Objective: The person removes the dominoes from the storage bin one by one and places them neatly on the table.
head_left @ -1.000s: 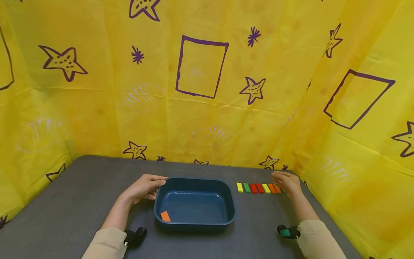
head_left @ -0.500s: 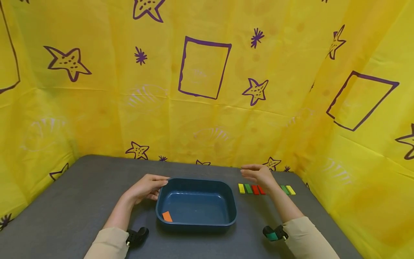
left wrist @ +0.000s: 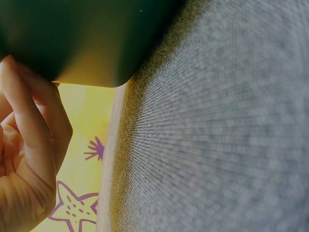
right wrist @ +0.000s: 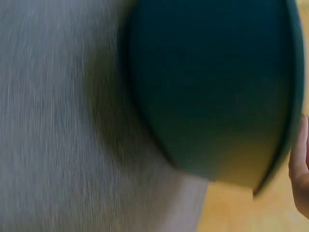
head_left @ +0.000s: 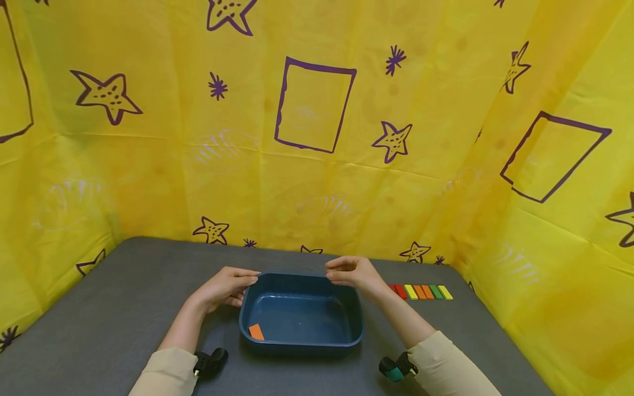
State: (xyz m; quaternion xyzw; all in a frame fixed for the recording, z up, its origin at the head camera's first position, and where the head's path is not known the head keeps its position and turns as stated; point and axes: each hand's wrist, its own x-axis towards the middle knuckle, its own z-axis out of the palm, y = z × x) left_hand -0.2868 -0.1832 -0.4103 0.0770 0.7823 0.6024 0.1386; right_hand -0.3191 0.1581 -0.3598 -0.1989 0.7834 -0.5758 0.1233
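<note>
A dark blue plastic bin (head_left: pixel 301 345) sits on the grey table, with one small flat orange block (head_left: pixel 256 331) lying in its near left corner. My left hand (head_left: pixel 224 287) pinches the bin's far left corner at the rim; the left wrist view shows its fingers against the bin (left wrist: pixel 87 38). Over the far right part of the bin's rim is my right hand (head_left: pixel 359 276), thumb and fingers bent toward each other. Nothing can be made out between those fingertips. In the right wrist view only part of that hand (right wrist: pixel 300 169) shows, past the bin's edge.
To the right of the bin runs a row of small flat blocks (head_left: pixel 421 292) in red, yellow, orange and green. My right forearm covers the row's left end. A yellow cloth (head_left: pixel 317 192) with purple starfish hangs behind and beside the table (head_left: pixel 163 264).
The right hand has travelled left from above the right end of the block row to the bin's far right rim. The left hand keeps its place on the bin.
</note>
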